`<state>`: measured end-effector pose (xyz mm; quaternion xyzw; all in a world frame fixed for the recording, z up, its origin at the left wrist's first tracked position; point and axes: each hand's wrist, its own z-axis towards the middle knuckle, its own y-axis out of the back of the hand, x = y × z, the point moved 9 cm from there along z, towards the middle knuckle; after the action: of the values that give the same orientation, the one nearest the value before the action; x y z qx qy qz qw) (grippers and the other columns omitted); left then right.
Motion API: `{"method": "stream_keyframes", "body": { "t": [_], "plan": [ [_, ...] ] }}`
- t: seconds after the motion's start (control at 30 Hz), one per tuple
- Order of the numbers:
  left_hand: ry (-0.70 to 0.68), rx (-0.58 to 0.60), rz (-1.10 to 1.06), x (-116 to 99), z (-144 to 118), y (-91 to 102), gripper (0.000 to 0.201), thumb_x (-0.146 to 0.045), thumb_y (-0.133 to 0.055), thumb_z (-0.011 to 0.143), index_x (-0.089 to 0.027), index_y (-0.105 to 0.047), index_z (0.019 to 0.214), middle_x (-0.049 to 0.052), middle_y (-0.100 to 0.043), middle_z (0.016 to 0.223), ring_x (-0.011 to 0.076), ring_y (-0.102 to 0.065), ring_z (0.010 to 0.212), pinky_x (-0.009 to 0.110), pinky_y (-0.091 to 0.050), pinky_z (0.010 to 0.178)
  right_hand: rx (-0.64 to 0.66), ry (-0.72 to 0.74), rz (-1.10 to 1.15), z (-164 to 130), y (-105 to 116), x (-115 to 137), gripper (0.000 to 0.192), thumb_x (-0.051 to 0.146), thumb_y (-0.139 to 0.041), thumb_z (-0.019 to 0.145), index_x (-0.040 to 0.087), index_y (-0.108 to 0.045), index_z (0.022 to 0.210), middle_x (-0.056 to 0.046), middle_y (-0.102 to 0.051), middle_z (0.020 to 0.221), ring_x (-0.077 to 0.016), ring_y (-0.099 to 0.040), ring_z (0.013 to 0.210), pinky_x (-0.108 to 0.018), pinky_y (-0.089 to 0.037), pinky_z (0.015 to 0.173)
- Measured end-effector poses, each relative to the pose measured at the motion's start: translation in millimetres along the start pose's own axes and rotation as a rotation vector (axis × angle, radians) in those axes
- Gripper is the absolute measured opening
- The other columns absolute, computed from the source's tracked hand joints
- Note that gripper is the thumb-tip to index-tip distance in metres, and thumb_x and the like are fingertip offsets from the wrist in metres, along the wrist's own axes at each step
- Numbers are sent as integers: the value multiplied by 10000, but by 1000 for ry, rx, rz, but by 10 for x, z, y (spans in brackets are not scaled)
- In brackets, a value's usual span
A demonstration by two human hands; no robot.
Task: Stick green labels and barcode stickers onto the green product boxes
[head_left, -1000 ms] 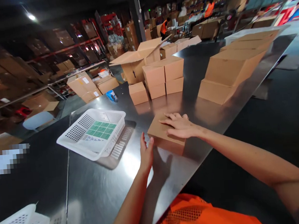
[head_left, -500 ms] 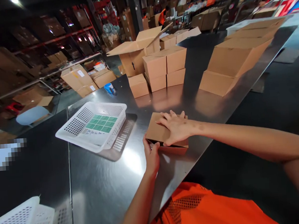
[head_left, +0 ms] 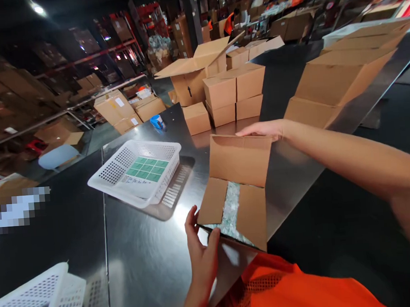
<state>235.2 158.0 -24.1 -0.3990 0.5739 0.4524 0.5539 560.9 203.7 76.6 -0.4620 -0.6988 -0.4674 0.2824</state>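
Presently right hand [head_left: 264, 129] pinched raised lid of small brown cardboard box [head_left: 236, 188] at tabletop [head_left: 145, 251] edge; left hand [head_left: 201, 252] gripped its near corner; tipping could spill green contents [head_left: 231, 207]

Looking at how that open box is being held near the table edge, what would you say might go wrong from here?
The cardboard box hangs partly over the table edge, steadied only by the left hand at its near corner; it might tip off.

The right hand holds the raised lid by its far edge; if it slips, the lid could drop shut.

The green contents show through the gap between the inner flaps and might spill if the box tilts.
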Motion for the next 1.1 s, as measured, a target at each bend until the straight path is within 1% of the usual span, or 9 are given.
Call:
{"method": "stream_keyframes", "body": {
  "t": [0.1,0.27,0.4,0.5,0.63,0.77,0.83,0.97,1.1],
  "plan": [
    [-132,43,200,-255,110,-24,621,-335,-671,827,-233,-423,1387,133,-457,1476,282,-482,1346,429,-412,1094,-101,-13,-335,145,65,-368,460,297,-281,1042,89,-681,1134,-81,-739,942,-167,-696,783,-301,-516,748],
    [-178,195,515,-487,323,-207,724,-339,-774,709,-199,-480,1356,153,-581,1326,321,-569,1227,468,-468,1007,-330,2,-643,195,-405,-781,276,216,-556,928,131,-671,1164,-152,-705,1041,-267,-688,925,-363,-511,814],
    [-86,280,515,-569,439,-215,641,-345,-688,776,-233,-477,1371,119,-631,1267,251,-678,965,376,-538,784,-558,112,-756,63,-404,-590,423,191,-406,971,100,-527,1366,-247,-571,1268,-369,-560,1159,-515,-401,962],
    [-12,188,398,-583,638,-1,480,-358,-537,864,-230,-523,1326,68,-696,1055,184,-664,749,317,-520,662,-654,338,-776,-188,-331,-198,398,261,-376,997,113,-550,1322,-212,-571,1262,-343,-489,1196,-486,-334,1011],
    [-113,24,376,-566,945,303,424,-318,-559,812,-241,-615,1225,70,-691,1088,207,-672,848,337,-536,711,-334,925,-773,-630,-936,255,275,321,-444,988,178,-664,1070,-99,-659,964,-248,-546,956,-387,-370,883],
    [-357,196,519,-542,987,120,265,-219,-590,694,-252,-782,873,100,-709,1140,295,-624,1132,468,-486,960,-80,1040,-822,-814,-1480,195,252,348,-478,982,180,-665,964,-76,-627,898,-227,-515,903,-382,-341,856],
    [-304,307,531,-477,930,-3,282,-205,-573,681,-255,-799,841,93,-747,1016,287,-665,1023,469,-492,936,-80,1003,-810,-848,-1495,176,262,389,-501,974,182,-660,997,-81,-613,927,-228,-502,886,-394,-333,846],
    [27,402,518,-344,708,-59,259,-256,-521,691,-221,-777,705,63,-757,770,272,-683,828,410,-504,841,-79,1023,-725,-1182,-1243,280,292,430,-481,979,206,-643,1074,-70,-608,901,-231,-513,853,-427,-342,854],
    [390,398,403,26,442,121,457,-576,-526,729,-177,-743,679,100,-738,705,265,-667,680,369,-476,664,-114,822,-646,-1473,-877,31,233,372,-534,960,243,-641,798,-43,-625,788,-207,-565,763,-397,-414,811]
  ]
}}
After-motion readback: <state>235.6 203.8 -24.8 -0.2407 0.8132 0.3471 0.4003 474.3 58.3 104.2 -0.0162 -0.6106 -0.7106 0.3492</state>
